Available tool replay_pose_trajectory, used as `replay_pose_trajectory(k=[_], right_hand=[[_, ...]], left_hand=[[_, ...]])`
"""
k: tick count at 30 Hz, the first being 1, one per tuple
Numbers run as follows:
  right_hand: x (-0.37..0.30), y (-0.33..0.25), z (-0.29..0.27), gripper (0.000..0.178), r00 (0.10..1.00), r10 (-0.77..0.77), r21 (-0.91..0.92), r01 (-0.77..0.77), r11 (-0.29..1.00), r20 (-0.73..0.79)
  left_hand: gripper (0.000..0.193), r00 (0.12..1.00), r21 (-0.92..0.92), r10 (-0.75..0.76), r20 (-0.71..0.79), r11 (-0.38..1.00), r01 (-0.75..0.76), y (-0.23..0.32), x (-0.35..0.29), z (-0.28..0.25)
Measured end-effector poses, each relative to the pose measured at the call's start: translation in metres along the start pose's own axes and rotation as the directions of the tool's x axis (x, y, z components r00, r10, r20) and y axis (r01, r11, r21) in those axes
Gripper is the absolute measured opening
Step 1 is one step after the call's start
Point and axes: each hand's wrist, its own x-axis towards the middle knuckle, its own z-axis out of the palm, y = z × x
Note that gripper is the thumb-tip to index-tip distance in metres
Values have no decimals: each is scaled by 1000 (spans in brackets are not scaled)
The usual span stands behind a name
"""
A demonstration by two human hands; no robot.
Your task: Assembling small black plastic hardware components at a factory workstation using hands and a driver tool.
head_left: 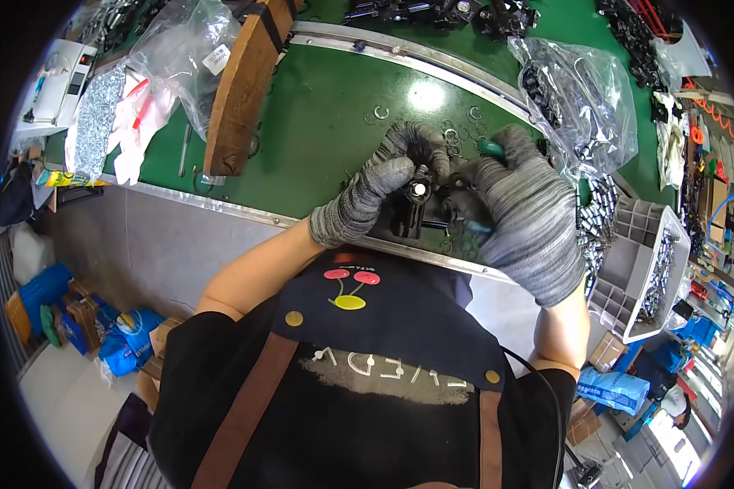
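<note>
Here, at the near edge of the green conveyor belt (326, 138), the gloved left hand (383, 183) grips a black metal part (416, 208) from above, while the gloved right hand (522, 212) closes around a green-handled tool (491, 148) held against that part. Small snap rings (457, 130) lie scattered on the belt just beyond. To the right, a grey divided bin (640, 269) holds rows of small metal pieces. Farther off, a clear plastic bag (579, 98) contains dark parts; another clear bag (183, 45) lies far left beside a wooden board (245, 90).
</note>
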Motion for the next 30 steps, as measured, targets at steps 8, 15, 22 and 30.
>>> replay_pose_trajectory(k=[8, 15, 22, 30], right_hand=[[-23, 36, 46, 68, 952, 122, 413, 6, 911, -282], [3, -11, 18, 79, 726, 310, 777, 625, 75, -614], [9, -11, 37, 68, 730, 71, 733, 671, 113, -679], [14, -21, 38, 55, 794, 46, 792, 596, 132, -606]], left_hand=[[48, 1000, -78, 7, 17, 997, -5, 0, 3, -8], [40, 997, -9, 73, 19, 997, -73, -14, 9, -4], [36, 998, 100, 61, -10, 993, -60, 1, 6, 9], [44, 998, 255, 53, 19, 965, -56, 4, -1, 17]])
